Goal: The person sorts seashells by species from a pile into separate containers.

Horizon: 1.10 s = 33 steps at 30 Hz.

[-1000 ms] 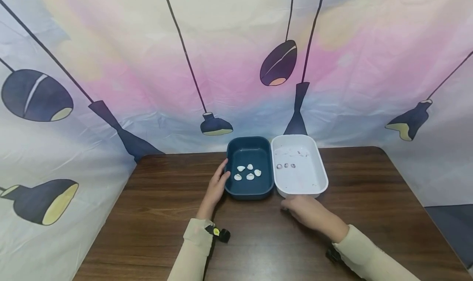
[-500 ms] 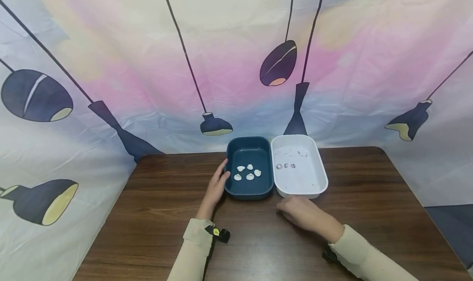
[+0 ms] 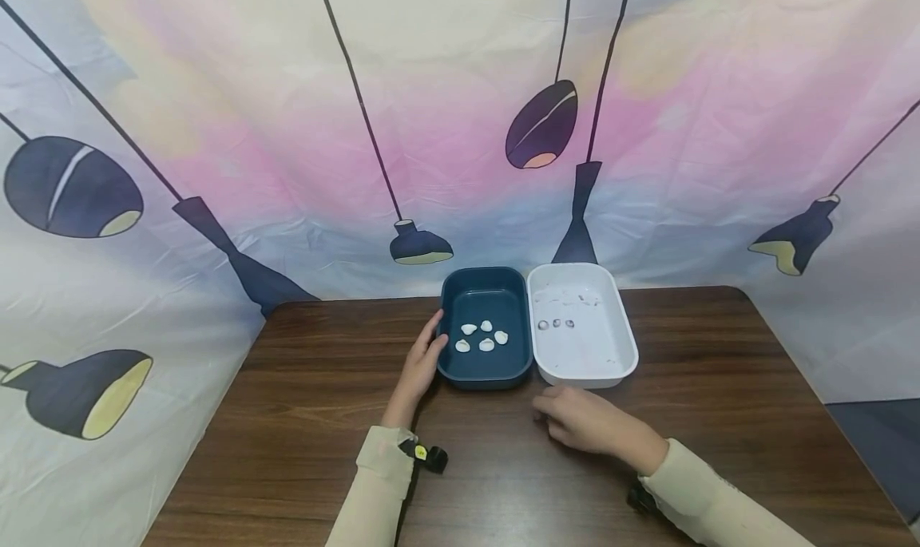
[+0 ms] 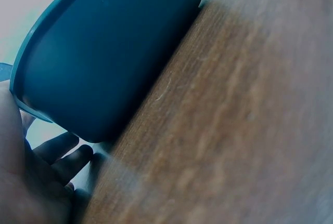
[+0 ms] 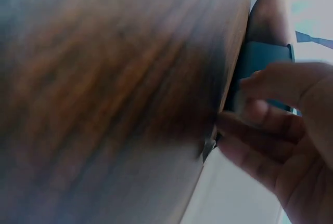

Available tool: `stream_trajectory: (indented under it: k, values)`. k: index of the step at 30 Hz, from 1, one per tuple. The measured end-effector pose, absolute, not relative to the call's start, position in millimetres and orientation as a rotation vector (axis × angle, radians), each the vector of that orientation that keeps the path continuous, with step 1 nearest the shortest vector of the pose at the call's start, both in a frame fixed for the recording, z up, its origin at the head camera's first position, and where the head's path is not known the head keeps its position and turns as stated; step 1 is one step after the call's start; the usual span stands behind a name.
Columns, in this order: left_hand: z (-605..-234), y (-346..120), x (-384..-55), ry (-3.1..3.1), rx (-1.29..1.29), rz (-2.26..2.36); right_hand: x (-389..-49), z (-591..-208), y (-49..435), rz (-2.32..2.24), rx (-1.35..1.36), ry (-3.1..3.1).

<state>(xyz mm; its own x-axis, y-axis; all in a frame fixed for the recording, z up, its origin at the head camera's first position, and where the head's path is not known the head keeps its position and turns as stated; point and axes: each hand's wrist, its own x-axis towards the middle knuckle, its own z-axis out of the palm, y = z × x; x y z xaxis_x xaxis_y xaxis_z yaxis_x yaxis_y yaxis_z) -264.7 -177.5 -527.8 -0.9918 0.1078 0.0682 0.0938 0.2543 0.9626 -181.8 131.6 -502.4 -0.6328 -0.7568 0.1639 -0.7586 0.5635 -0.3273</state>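
My left hand (image 3: pixel 420 363) rests against the left side of a dark teal tray (image 3: pixel 485 381), fingers extended along its wall and thumb at the rim. Several small white pieces that look like seashells (image 3: pixel 486 344) lie in that tray. A white tray (image 3: pixel 585 363) adjoins it on the right, holding three small brownish roundish pieces (image 3: pixel 557 323). Just in front of the white tray, my right hand (image 3: pixel 589 421) hovers or rests low over the table, fingers bent. In the right wrist view a pale blur shows near the thumb and fingertips; whether anything is held is unclear.
Both trays stand near the back edge of a brown wooden table (image 3: pixel 309 403). Behind it hangs a pastel cloth (image 3: pixel 460 132) printed with dark lamps. Tiny specks dot the white tray's floor.
My right hand has shifted slightly left and toward me, away from the white tray's near edge. The left hand, trays and their contents stay put.
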Motion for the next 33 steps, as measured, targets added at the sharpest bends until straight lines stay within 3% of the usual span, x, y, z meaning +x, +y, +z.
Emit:
stream_trajectory:
  k: [7,33]
  values:
    - [-501,-172,-247,2.473,0.209,1.916,-182,-502,132,0.739,1.335,-2.795]
    - [-500,-173,-247,2.452,0.189,1.923,-181,-493,133,0.791,1.315,-2.746]
